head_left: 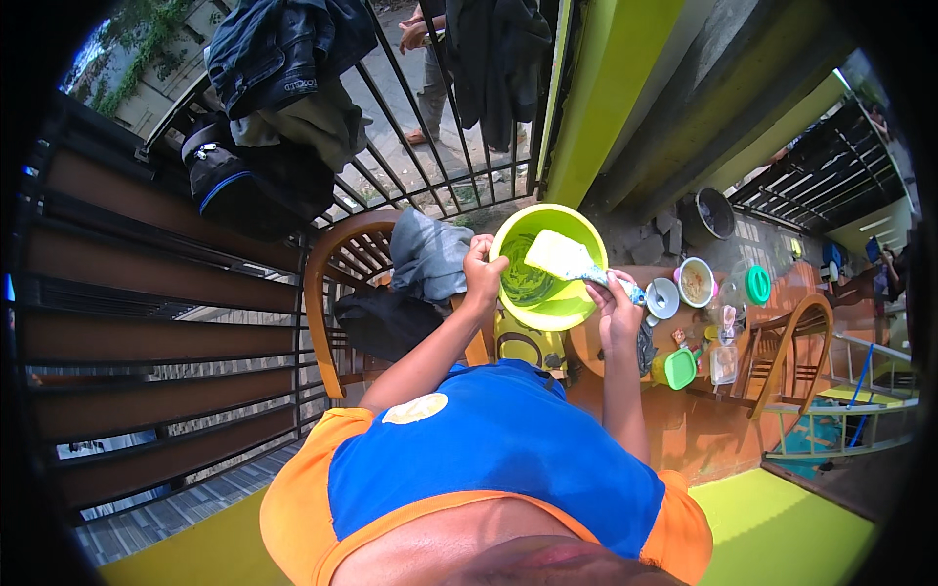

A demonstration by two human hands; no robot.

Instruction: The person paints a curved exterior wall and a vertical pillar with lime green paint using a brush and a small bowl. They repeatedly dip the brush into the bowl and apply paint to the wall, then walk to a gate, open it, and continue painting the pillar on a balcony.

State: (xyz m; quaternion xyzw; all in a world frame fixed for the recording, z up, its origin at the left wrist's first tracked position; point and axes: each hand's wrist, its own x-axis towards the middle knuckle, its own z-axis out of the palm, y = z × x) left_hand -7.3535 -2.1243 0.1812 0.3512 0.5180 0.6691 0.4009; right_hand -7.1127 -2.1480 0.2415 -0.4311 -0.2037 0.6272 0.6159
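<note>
A lime-green plastic bowl [581,227] is raised in front of me, tilted so that its inside shows. Green smears [526,281] coat its inner wall at the left. My left hand [483,272] grips the bowl's left rim, thumb over the edge. In my right hand [616,305], at the bowl's right side, is the patterned blue-and-white handle of a spatula [561,254]. Its broad pale blade lies across the bowl's opening; I cannot tell whether it touches the wall.
On the right, an orange-brown table holds a funnel [661,297], a white bowl of crumbly food [695,282], a green lid [758,284] and a green container [676,368]. A wooden chair [318,293] bears clothes at left. Jackets [288,59] hang on the black gate; a person stands beyond.
</note>
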